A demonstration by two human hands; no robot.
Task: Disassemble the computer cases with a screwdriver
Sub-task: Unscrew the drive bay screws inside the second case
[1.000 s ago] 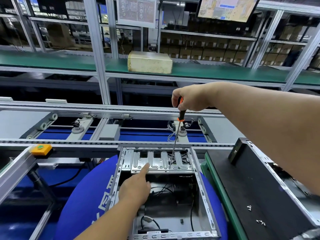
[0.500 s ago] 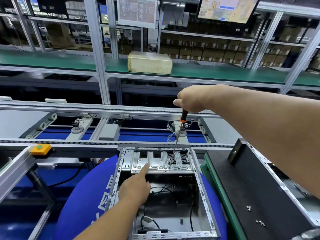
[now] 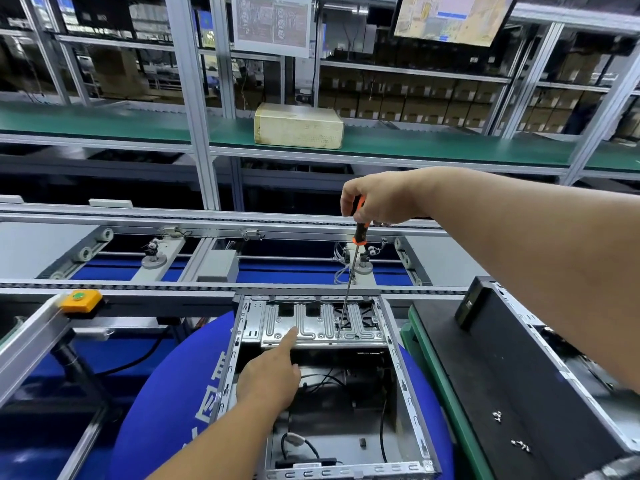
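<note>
Open computer case (image 3: 398,382) sits on a round blue mat (image 3: 166,403), side panel off, interior facing up. All places given relative to this case. At the case's far end a silver ribbed drive bracket (image 3: 311,327) spans its width. Right hand (image 3: 377,202) is above the far end of the case, fingers curled round the orange-and-black handle of a screwdriver (image 3: 348,289); the long thin shaft runs almost straight down, slightly tilted, with its tip on the right part of the bracket. Cannot tell whether the tip is seated in a screw. Left hand (image 3: 268,377) reaches in over the case's left side, index finger straight and its tip touching the bracket's near edge left of centre, other fingers loosely curled, holding nothing. Black cables (image 3: 325,377) lie on the case floor under the bracket and toward the near wall. Right of the case, a second case (image 3: 512,375) lies on its side, its black panel up, with small loose screws (image 3: 519,445) on that panel in two small groups. Beyond the case runs a conveyor line (image 3: 207,216) with rollers; left of the case on a rail is a yellow button box (image 3: 81,299) with a green button. Further beyond, a beige box (image 3: 298,126) stands on a green shelf (image 3: 450,143).
</note>
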